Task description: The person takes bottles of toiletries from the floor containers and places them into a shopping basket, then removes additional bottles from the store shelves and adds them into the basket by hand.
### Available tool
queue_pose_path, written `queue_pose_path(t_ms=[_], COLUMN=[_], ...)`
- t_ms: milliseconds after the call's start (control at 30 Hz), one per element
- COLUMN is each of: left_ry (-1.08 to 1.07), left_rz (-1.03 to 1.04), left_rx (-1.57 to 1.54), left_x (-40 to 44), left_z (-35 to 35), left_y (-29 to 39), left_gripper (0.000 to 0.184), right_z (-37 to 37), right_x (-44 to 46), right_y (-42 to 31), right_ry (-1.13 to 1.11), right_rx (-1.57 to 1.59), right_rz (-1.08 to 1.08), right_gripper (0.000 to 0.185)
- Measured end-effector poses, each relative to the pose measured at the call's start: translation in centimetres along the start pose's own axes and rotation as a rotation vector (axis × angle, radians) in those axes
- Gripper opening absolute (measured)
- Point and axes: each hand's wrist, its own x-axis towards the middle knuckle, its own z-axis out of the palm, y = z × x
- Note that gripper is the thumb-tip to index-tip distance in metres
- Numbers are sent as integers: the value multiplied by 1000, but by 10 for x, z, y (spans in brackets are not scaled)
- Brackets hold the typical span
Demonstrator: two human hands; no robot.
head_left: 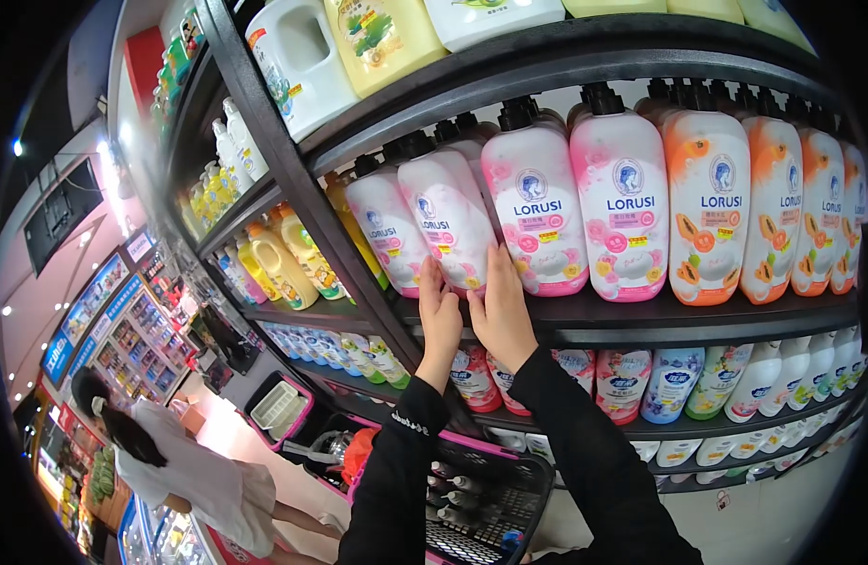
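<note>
A pink-and-white LORUSI pump bottle (439, 202) with a black pump top stands slightly tilted on the middle shelf (585, 315). My left hand (440, 320) touches its lower left side, fingers pointing up. On the lower right side of the same bottle rests my right hand (505, 309), so it sits between both hands. Another pink pump bottle (382, 221) is close on the left, and a further pink pump bottle (533, 202) stands to the right. More pump bottles fill the row behind.
Orange pump bottles (707, 207) continue the row rightward. Large jugs (307, 66) stand on the shelf above, smaller bottles (624, 384) on the one below. Under my arms is a black shopping basket (495, 532) with bottles inside. A person in a white shirt (184, 452) is at left.
</note>
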Motion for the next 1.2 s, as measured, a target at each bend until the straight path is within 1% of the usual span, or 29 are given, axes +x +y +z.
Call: queue_pose_path(t_ms=[133, 233, 300, 433, 500, 533, 600, 633, 733, 867, 967, 1133, 1200], left_ry=[1, -20, -24, -42, -46, -51, -60, -57, -45, -91, -61, -106, -155], left_rz=[-9, 0, -12, -59, -65, -74, -77, -90, -95, -66, -45, -59, -163], left_rx=[0, -24, -54, -129, -168, -206, -233, -243, -262, -251, -180, -19, -187], left_x=[0, 3, 3, 5, 6, 6, 7, 7, 6, 4, 7, 12, 15], left_z=[0, 0, 1, -1, -2, -3, -6, -6, -5, -5, -5, -4, -7], left_y=[0, 0, 3, 5, 4, 2, -1, 0, 3, 4, 0, 16, 21], left_gripper=[63, 64, 64, 66, 66, 66, 65, 64, 60, 56, 54, 49, 48], right_z=[-4, -9, -13, -4, 8, 11, 15, 14, 11, 11, 7, -4, -10], right_x=[1, 1, 2, 8, 12, 15, 21, 25, 31, 33, 31, 29, 27], right_y=[1, -2, -7, -6, 0, 1, 5, 3, -1, 2, -2, -10, -13], right_ry=[-31, -7, -16, 41, 40, 36, 26, 23, 17, 27, 44, 5, -8], right_rx=[-4, 51, 123, 116, 16, 18, 39, 63, 98, 70, 91, 143, 161], right_rz=[-34, -63, 5, 1, 1, -3, 60, 72, 116, 76, 85, 124, 135], right_gripper=[60, 61, 63, 65, 67, 67, 70, 75, 76, 69, 67, 65, 64])
